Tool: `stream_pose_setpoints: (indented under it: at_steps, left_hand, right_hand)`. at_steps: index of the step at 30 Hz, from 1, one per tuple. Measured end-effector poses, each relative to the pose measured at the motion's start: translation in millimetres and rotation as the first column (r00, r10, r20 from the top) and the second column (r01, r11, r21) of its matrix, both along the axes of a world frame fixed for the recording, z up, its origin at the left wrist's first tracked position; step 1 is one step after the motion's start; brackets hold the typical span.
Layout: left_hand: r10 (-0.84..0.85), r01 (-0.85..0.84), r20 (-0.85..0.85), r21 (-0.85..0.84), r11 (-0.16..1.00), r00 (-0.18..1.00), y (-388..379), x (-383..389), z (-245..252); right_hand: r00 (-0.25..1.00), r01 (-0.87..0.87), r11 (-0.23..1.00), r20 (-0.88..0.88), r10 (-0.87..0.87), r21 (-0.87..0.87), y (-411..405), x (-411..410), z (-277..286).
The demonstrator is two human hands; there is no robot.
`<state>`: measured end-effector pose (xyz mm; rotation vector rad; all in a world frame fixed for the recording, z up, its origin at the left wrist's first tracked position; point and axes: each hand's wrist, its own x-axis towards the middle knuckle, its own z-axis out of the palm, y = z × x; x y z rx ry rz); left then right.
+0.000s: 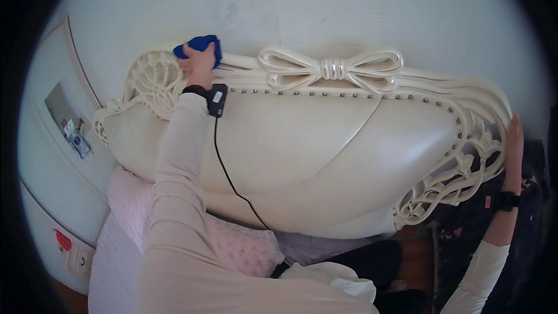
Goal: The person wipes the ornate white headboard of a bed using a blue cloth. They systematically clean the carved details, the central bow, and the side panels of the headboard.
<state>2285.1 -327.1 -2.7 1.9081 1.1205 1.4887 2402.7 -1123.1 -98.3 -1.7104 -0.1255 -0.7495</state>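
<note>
My left hand (pixel 201 63) presses a folded blue cloth (pixel 209 42) against the top rail of a cream carved headboard (pixel 279 139). The fingers spread over the cloth, left of a carved bow (pixel 333 69). At the headboard's far right, my right hand (pixel 514 144) lies along the outer edge with its fingers pointing up; whether they curl around behind is hidden. Openwork scrolls (pixel 475 157) run beside that hand. Glossy padded upholstery edged with metal studs fills the headboard's middle. A black device (pixel 217 100) with a cable is strapped to my left wrist.
A pale wall (pixel 314 4) rises behind the headboard. Below lie a pink floral pillow (pixel 244 244) and a lilac bedcover (pixel 113 261). A dark patterned cloth (pixel 462 235) covers something at right. White furniture (pixel 65 192) stands at left. The black cable (pixel 226 170) hangs across the upholstery.
</note>
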Motion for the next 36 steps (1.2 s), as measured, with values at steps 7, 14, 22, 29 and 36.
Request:
stream_pose_setpoints:
  at_steps: [7, 14, 22, 29, 36]
  left_hand:
    - [-0.141, 0.135, 0.057, 0.104, 0.985, 0.988, -99, 39, -69]
    - [-0.142, 0.121, 0.052, 0.301, 0.946, 0.988, -40, 16, -75]
    - [-0.150, 0.007, 0.221, 0.539, 0.842, 0.964, 55, -8, -44]
    - [-0.197, 0.115, 0.130, 0.467, 0.877, 0.972, 25, -15, -57]
    - [-0.457, 0.417, 0.070, 0.307, 0.856, 0.887, -20, -32, -83]
  right_hand:
    - [1.000, -0.011, 0.985, -0.020, 0.008, -0.173, -17, 8, 0]
    - [0.992, -0.083, 0.996, -0.090, 0.084, 0.011, 13, -14, 10]
    - [0.989, 0.112, 0.992, -0.106, -0.106, 0.052, 0, -1, 5]
    - [0.797, 0.485, 0.719, 0.590, -0.129, -0.498, 121, -39, 55]
    - [0.782, 0.205, 0.616, 0.506, 0.365, -0.761, 306, -52, 75]
